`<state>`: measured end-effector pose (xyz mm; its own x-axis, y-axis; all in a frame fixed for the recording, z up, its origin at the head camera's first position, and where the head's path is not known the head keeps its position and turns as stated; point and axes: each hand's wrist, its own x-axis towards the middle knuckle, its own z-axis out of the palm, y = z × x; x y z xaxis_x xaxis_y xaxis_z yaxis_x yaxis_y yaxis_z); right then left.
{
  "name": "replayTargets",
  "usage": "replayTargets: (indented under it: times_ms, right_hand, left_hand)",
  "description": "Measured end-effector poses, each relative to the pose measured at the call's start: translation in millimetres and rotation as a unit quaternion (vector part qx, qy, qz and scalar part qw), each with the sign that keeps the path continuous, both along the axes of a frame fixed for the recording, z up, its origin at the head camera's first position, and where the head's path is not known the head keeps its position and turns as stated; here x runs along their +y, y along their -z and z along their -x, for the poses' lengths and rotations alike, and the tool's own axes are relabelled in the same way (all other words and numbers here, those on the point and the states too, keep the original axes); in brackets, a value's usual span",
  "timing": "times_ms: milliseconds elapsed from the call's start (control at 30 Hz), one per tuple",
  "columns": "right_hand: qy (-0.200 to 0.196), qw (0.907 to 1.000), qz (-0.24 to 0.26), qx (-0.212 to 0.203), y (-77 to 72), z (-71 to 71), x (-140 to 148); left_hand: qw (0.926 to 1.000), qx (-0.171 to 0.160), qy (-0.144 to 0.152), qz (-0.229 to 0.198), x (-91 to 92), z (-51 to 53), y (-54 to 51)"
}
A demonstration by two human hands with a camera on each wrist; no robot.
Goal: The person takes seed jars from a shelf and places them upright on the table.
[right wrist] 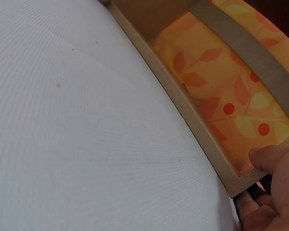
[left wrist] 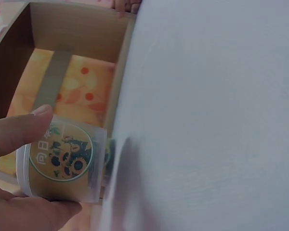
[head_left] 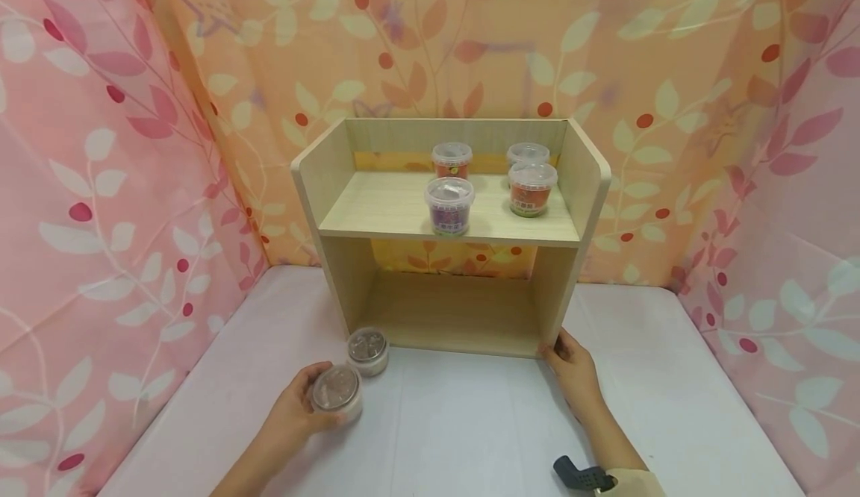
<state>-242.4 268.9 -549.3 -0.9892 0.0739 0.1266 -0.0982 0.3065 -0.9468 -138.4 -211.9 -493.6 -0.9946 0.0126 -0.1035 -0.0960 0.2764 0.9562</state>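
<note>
My left hand (head_left: 302, 404) grips a clear lidded plastic tub (head_left: 337, 392), thumb on one side and fingers on the other. Its sunflower label (left wrist: 67, 154) shows in the left wrist view. Just beyond it, a second lidded tub (head_left: 368, 351) stands by the front left corner of a pale wooden shelf (head_left: 457, 310). At the shelf's lower right front corner, my right hand (head_left: 574, 370) pinches the side panel. In the right wrist view my thumb (right wrist: 267, 158) lies inside that panel, with the other fingers (right wrist: 253, 207) outside.
On the shelf's upper board (head_left: 376, 202) stand several lidded cups, among them a purple-labelled cup (head_left: 449, 206) and a red-labelled cup (head_left: 531, 191). A white cloth (head_left: 463, 422) covers the table. Patterned curtains (head_left: 430, 42) enclose the back and sides.
</note>
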Motion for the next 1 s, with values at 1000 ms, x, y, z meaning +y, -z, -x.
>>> replayTargets:
  times_ms: [1000]
  right_hand:
    - [0.003, 0.9999, -0.002, 0.011, -0.7, -0.1, -0.2]
  left_hand:
    - [0.9945, 0.016, 0.032, 0.099, 0.5, 1.0, -2.6]
